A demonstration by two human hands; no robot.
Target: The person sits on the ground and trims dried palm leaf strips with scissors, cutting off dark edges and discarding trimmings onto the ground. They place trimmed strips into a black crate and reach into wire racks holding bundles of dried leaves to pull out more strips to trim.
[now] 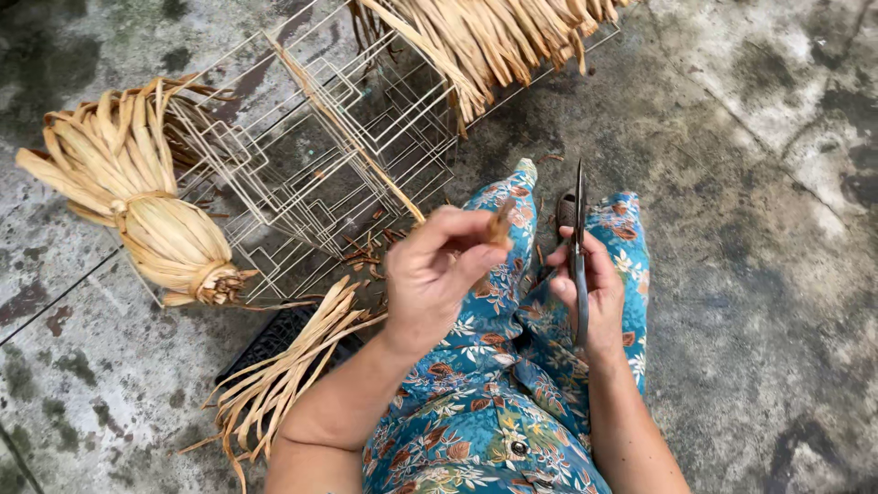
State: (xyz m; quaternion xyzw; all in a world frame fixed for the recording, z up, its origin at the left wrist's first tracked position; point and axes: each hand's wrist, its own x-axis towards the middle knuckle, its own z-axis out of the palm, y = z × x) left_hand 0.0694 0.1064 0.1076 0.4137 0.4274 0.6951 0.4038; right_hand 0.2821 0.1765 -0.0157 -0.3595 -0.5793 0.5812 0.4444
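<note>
My left hand (439,274) pinches the end of a long dried straw strip (366,155) that runs up and left across the wire frames. My right hand (585,288) grips dark metal scissors (579,229), their blades pointing up and away from me. Both hands hover over my lap, which is covered by blue floral fabric (494,402). The scissors' tips stand a short way right of the strip's pinched end.
White wire frames (320,146) lie stacked on the stained concrete floor (750,183). A tied bundle of dried leaves (155,210) rests at the left, more leaves (485,37) at the top, and loose strips (293,366) over a dark mat (274,338) by my left arm.
</note>
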